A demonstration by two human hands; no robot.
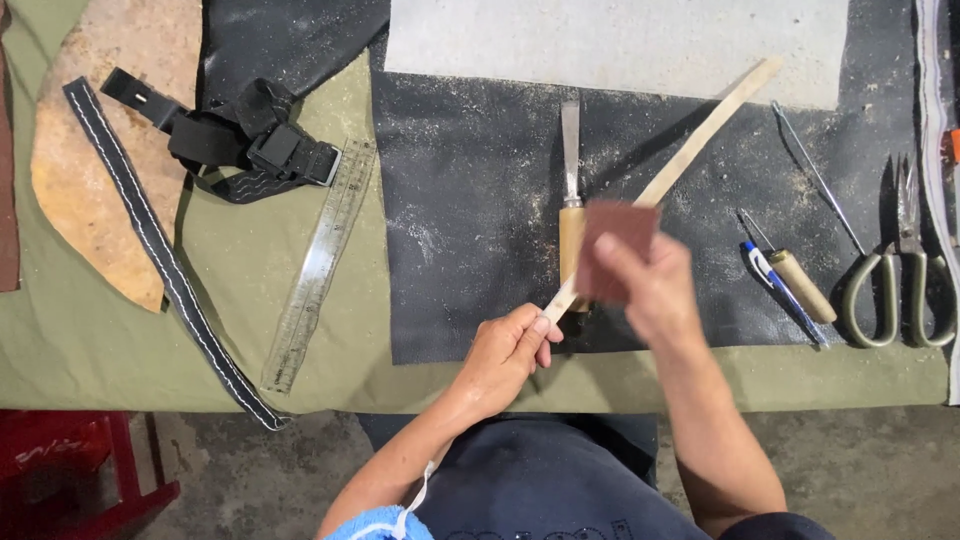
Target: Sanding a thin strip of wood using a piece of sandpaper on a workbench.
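Sanding well needs a firm grip: the left hand [515,350] closes on the lower end of the pale wooden strip [700,135], slanted over the bench [230,270], while the right hand [655,290] pinches brown sandpaper [612,240] against it.

One wooden strip [700,130], one sandpaper piece [615,250], one chisel [571,190], one steel ruler [320,265], one scissors [905,270], one awl [800,280], one pen [780,285], two straps: stitched [160,250], buckled [240,135].

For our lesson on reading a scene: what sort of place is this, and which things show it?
Probably a leather craft workbench. A black leather sheet dusted with shavings lies on the bench, with scissors, a steel ruler and a stitched black strap nearby.
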